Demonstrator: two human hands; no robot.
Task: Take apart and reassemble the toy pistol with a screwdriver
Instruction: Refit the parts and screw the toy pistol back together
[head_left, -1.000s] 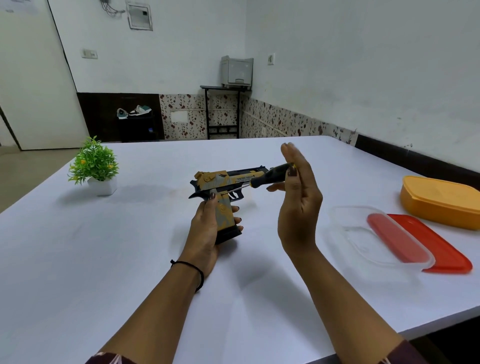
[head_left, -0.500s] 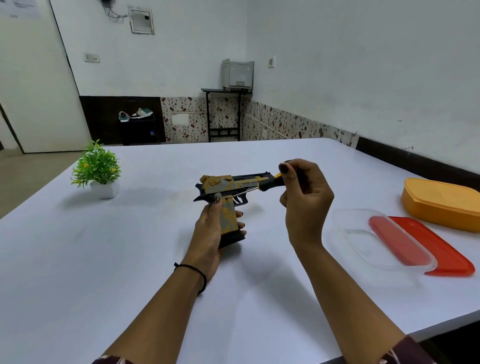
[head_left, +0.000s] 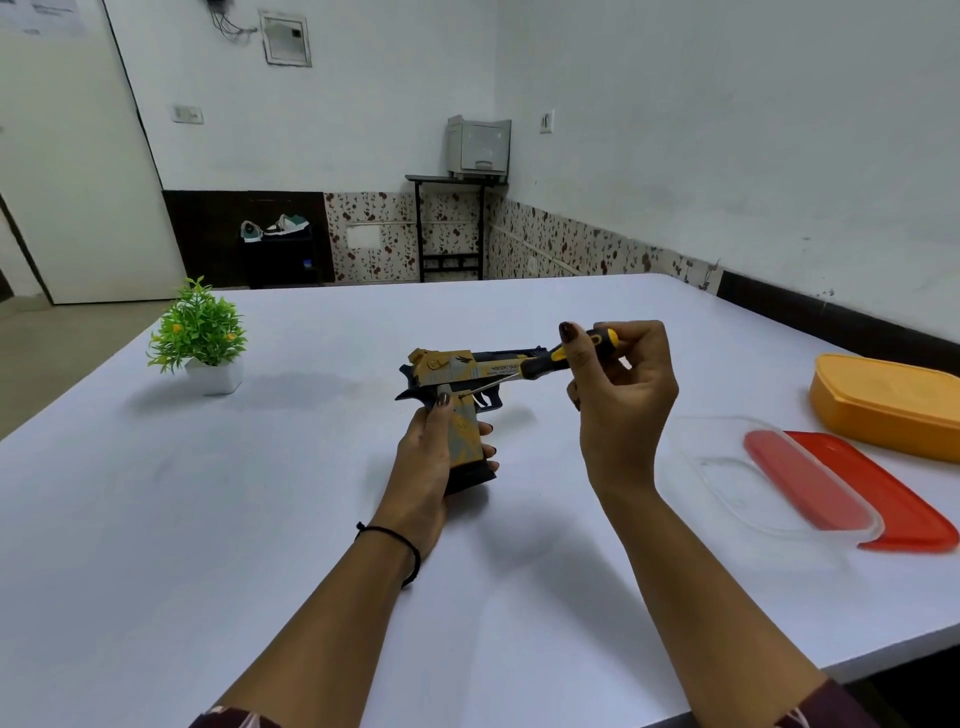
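A yellow, grey and black toy pistol (head_left: 457, 370) stands upright over the middle of the white table (head_left: 156, 519), barrel pointing right. My left hand (head_left: 427, 457) is wrapped around its grip from behind. My right hand (head_left: 621, 395) pinches the black and yellow handle of a screwdriver (head_left: 545, 361). The thin metal shaft slants down to the left, and its tip touches the pistol's side just above the grip, near the trigger.
A small green potted plant (head_left: 200, 338) stands at the far left of the table. To the right lie a clear plastic container (head_left: 727, 478), a red lid (head_left: 883, 499) partly under it, and an orange box (head_left: 893, 405) near the table's right edge.
My right hand went from an open, flat palm against the screwdriver handle to fingers closed around it. The pistol stays in my left hand, almost unmoved.
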